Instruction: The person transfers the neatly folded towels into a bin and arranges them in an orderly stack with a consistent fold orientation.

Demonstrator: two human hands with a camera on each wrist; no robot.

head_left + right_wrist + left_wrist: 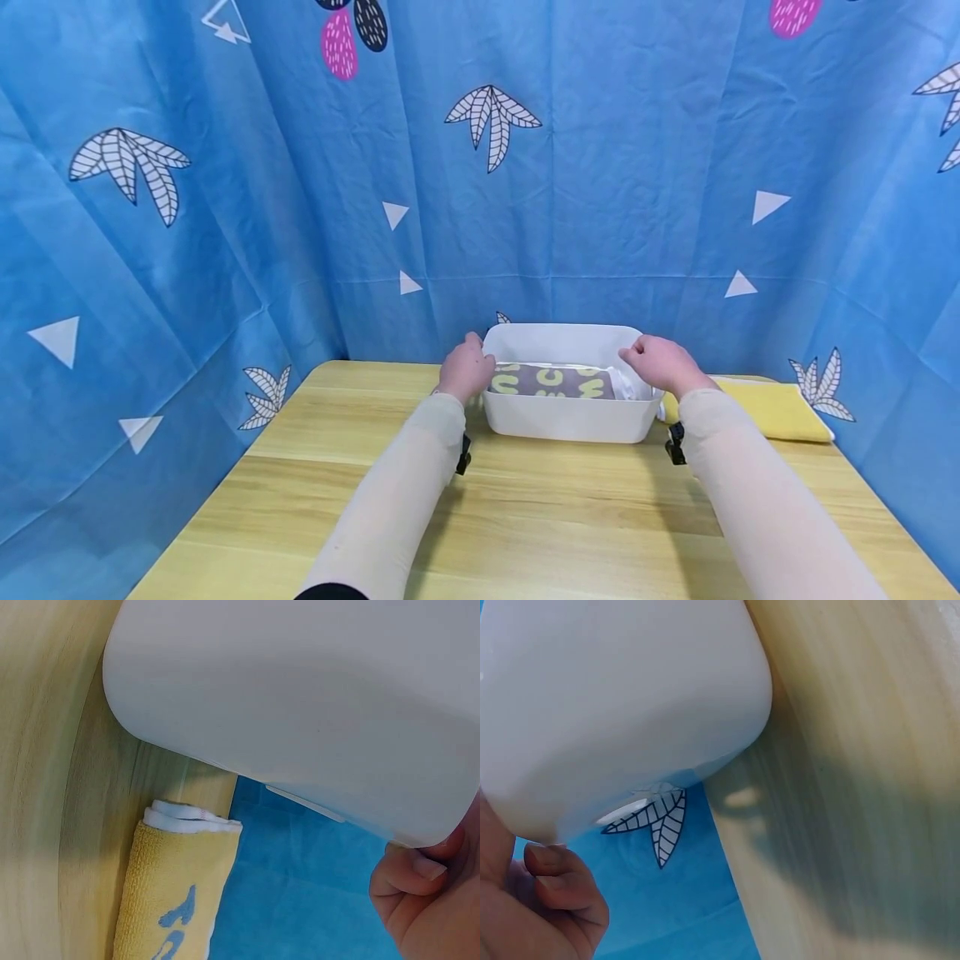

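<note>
A white plastic bin point(566, 418) is at the far side of the wooden table. Inside it lies a folded grey-brown cloth with yellow letters point(551, 380), and some whitish material shows at the cloth's right end. My left hand point(467, 368) grips the bin's left rim, its curled fingers outside the wall in the left wrist view. On the opposite side, my right hand point(662, 363) pinches the right rim, with fingertips curled under the edge in the right wrist view.
A folded yellow towel point(780, 410) with white edging lies right of the bin, partly behind my right forearm. Blue patterned curtain point(600, 208) hangs behind and along both sides of the wooden table point(555, 517).
</note>
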